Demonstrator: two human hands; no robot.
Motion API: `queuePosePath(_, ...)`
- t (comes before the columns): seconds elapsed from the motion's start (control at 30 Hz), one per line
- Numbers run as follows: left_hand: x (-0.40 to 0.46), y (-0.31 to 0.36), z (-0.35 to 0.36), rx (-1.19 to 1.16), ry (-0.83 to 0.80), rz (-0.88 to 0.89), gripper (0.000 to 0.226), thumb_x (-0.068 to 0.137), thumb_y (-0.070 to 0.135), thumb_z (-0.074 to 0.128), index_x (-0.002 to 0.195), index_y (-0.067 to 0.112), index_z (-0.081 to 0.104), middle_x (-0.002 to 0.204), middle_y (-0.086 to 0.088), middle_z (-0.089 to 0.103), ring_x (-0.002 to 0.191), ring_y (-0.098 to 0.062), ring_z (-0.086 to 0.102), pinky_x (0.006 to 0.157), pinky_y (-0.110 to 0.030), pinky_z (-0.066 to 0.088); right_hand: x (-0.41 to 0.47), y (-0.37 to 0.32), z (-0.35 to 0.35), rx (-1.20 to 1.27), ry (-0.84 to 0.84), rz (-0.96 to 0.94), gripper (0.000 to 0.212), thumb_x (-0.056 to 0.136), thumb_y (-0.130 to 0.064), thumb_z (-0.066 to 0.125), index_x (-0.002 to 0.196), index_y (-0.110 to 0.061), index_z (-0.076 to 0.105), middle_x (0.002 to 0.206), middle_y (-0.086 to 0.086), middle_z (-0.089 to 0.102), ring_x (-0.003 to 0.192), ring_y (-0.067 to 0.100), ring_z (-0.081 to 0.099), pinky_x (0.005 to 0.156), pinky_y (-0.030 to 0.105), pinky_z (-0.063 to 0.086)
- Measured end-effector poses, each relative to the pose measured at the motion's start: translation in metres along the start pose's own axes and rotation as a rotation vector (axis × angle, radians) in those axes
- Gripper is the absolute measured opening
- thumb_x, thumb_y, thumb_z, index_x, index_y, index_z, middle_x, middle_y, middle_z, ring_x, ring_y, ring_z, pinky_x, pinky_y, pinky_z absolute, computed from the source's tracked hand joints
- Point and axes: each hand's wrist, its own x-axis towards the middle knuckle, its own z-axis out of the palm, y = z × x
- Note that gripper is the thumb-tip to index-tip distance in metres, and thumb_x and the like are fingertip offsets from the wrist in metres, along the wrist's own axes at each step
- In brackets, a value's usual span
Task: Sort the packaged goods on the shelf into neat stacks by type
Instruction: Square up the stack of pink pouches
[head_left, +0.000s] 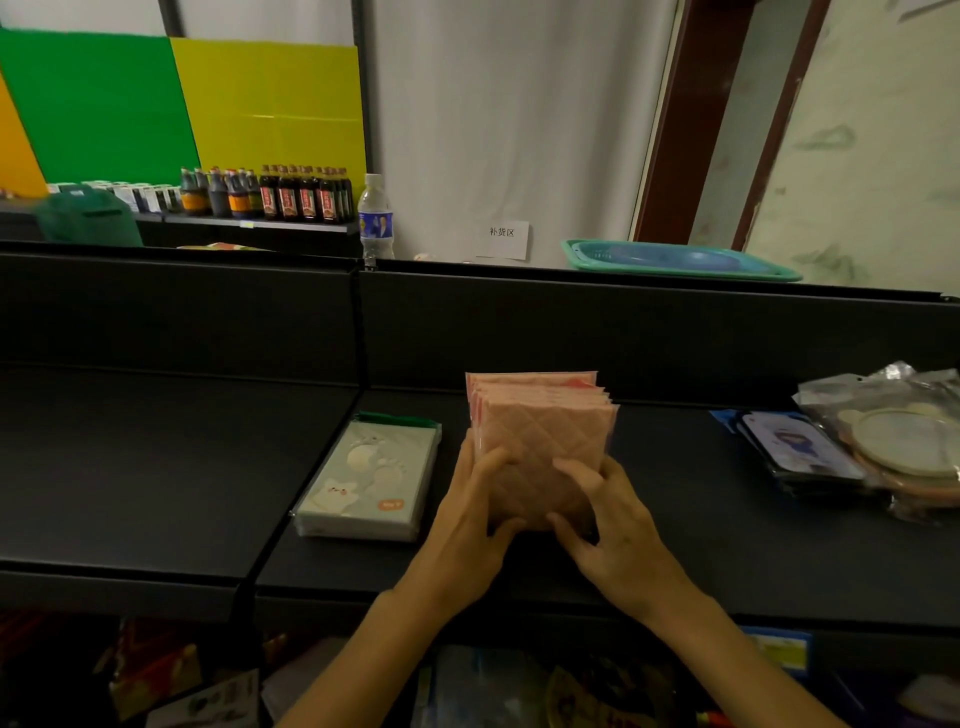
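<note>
Black shelf (675, 545); white curtain (519, 130) behind

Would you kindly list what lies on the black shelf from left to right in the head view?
Green packs → pink packs, held by the left hand and right hand → blue packs → clear bags with hoops.

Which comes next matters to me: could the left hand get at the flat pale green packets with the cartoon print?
Probably yes, once freed. The left hand now grips the pink quilted packets; the pale green packets lie just beside it, with bare black shelf between.
</note>
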Motion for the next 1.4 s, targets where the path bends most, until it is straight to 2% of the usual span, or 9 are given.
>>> queuePosePath(0.17, -0.0021, 0.0027, -0.0032, -0.03, 0.009, -0.02, 0.094, 0.085, -0.001, 0.062, 0.127, 0.067, 0.013, 0.156, -0.002, 0.013, 0.136, -0.006, 0.03, 0.09, 0.002, 0.035, 0.002, -0.0021, -0.0022, -0.006, 0.016, -0.061, 0.075, 0.086, -0.02, 0.067, 0.14, -0.048, 0.024, 0.142, 0.006, 0.035, 0.125, 0.009, 0.041, 0.094, 0.009, 0.04)
queuePosePath(0.3, -0.0025, 0.0021, -0.0005, 0.009, 0.004, 0.045, 0.089, 0.085, -0.001, 0.061, 0.136, 0.054, 0.014, 0.153, 0.005, 0.012, 0.138, 0.001, 0.024, 0.097, -0.008, 0.039, 0.002, -0.0038, -0.003, 0.0, 0.036, -0.092, 0.084, 0.085, -0.014, 0.069, 0.143, -0.047, 0.019, 0.147, 0.008, 0.029, 0.13, 0.006, 0.035, 0.095, 0.004, 0.036)
queuePosePath(0.5, -0.0039, -0.0009, 0.0012, 0.049, -0.035, 0.019, 0.09, 0.086, 0.004, 0.062, 0.141, 0.049, 0.007, 0.154, 0.007, 0.004, 0.138, 0.004, 0.018, 0.098, -0.002, 0.032, -0.0002, -0.005, -0.0015, -0.047, 0.016, -0.035, 0.083, 0.086, -0.022, 0.066, 0.144, -0.05, 0.014, 0.139, 0.007, 0.036, 0.113, 0.001, 0.041, 0.082, 0.0, 0.035)
queuePosePath(0.67, -0.0033, -0.0002, 0.0001, 0.04, -0.067, -0.024, 0.093, 0.087, 0.003, 0.061, 0.143, 0.05, 0.004, 0.158, 0.003, -0.003, 0.142, -0.014, 0.023, 0.107, -0.029, 0.039, 0.0, -0.0046, -0.0011, -0.051, -0.008, -0.011, 0.086, 0.086, -0.022, 0.067, 0.145, -0.05, 0.011, 0.141, 0.004, 0.035, 0.116, -0.003, 0.037, 0.082, -0.004, 0.031)
queuePosePath(0.83, -0.0031, 0.0017, -0.0004, 0.077, -0.076, -0.038, 0.095, 0.087, 0.007, 0.062, 0.142, 0.054, 0.002, 0.157, 0.011, -0.006, 0.132, 0.011, 0.021, 0.095, 0.0, 0.031, 0.002, -0.0032, -0.0007, -0.026, -0.044, 0.005, 0.088, 0.087, -0.023, 0.065, 0.145, -0.052, 0.006, 0.146, -0.001, 0.027, 0.125, 0.002, 0.034, 0.097, 0.01, 0.031)
queuePosePath(0.97, -0.0024, 0.0021, -0.0005, 0.084, -0.047, -0.037, 0.095, 0.085, 0.007, 0.064, 0.142, 0.055, 0.005, 0.153, 0.019, 0.003, 0.129, 0.007, 0.03, 0.095, -0.008, 0.04, 0.002, -0.0035, 0.0003, -0.015, -0.038, 0.013, 0.088, 0.087, -0.022, 0.065, 0.144, -0.054, 0.006, 0.147, 0.001, 0.026, 0.128, 0.005, 0.034, 0.1, 0.019, 0.035)
queuePosePath(1.07, -0.0024, 0.0033, -0.0006, 0.093, -0.029, -0.038, 0.096, 0.085, 0.006, 0.065, 0.14, 0.058, 0.006, 0.15, 0.023, 0.005, 0.128, 0.007, 0.029, 0.093, -0.003, 0.039, 0.0012, -0.0039, 0.0003, -0.017, -0.039, 0.019, 0.088, 0.088, -0.021, 0.065, 0.143, -0.055, 0.005, 0.145, 0.001, 0.026, 0.126, 0.005, 0.036, 0.099, 0.021, 0.037)
queuePosePath(1.2, -0.0011, 0.0014, -0.0005, 0.078, -0.016, -0.032, 0.094, 0.084, 0.003, 0.065, 0.142, 0.054, 0.01, 0.152, 0.016, 0.012, 0.126, 0.015, 0.03, 0.091, 0.0, 0.036, 0.0021, -0.0051, -0.0002, -0.025, -0.035, 0.021, 0.09, 0.087, -0.019, 0.066, 0.141, -0.056, 0.004, 0.14, 0.002, 0.027, 0.12, 0.002, 0.035, 0.095, 0.015, 0.036)
queuePosePath(1.4, 0.0003, 0.0054, -0.0008, 0.086, 0.013, -0.027, 0.095, 0.084, 0.0, 0.064, 0.141, 0.055, 0.012, 0.151, 0.01, 0.018, 0.129, 0.002, 0.032, 0.091, -0.002, 0.039, 0.0038, -0.0064, -0.0013, -0.02, -0.023, 0.036, 0.09, 0.085, -0.014, 0.068, 0.142, -0.053, 0.01, 0.14, 0.005, 0.027, 0.121, 0.004, 0.032, 0.091, 0.007, 0.031)
